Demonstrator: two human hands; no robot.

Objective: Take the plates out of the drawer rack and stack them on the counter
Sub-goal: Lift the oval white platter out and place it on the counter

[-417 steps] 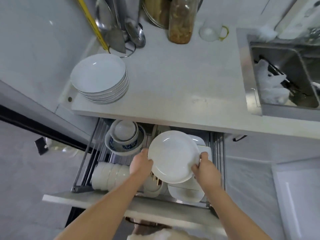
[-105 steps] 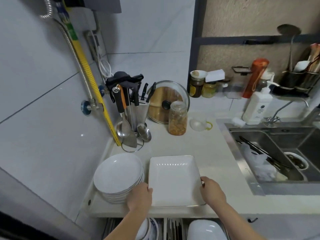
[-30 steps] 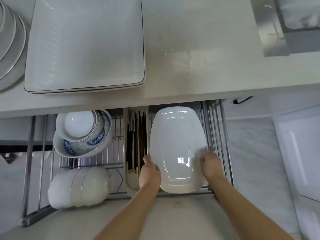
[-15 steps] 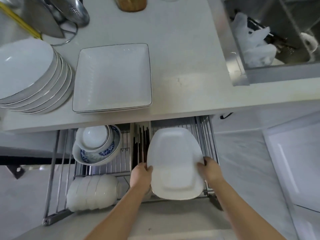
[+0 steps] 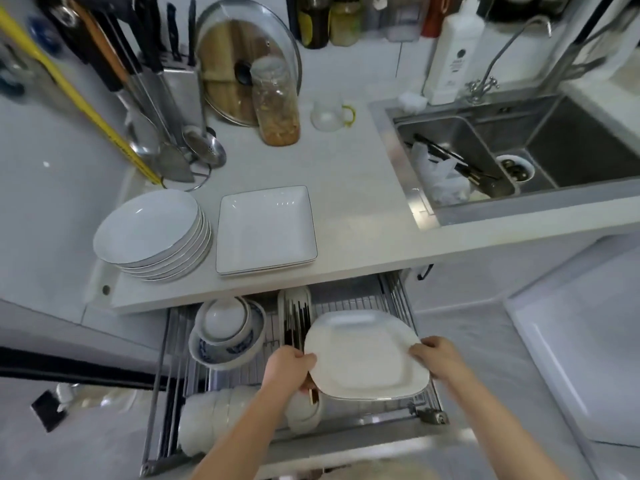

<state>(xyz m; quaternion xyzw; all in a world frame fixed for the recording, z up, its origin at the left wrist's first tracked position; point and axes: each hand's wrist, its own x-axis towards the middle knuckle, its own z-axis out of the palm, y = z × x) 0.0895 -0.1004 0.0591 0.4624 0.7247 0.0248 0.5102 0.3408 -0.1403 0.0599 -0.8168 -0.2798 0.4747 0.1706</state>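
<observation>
Over the open drawer rack [image 5: 401,292], my left hand [image 5: 287,370] and right hand [image 5: 438,355] each clamp fingers around an opposite edge of the white oblong plate [image 5: 363,355], arms reaching forward. Half a second ago it stood steeper in the rack; now it is tipped flatter and lifted, below the counter [image 5: 353,188] with its round stack [image 5: 152,233] and square plates [image 5: 265,230].

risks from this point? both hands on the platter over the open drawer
1. The white rounded-rectangular platter is pinched only at its side edges by the left hand and right hand; it could slip onto the wire drawer rack.
2. Lifting, its far edge may clip the overhanging white counter.
</observation>
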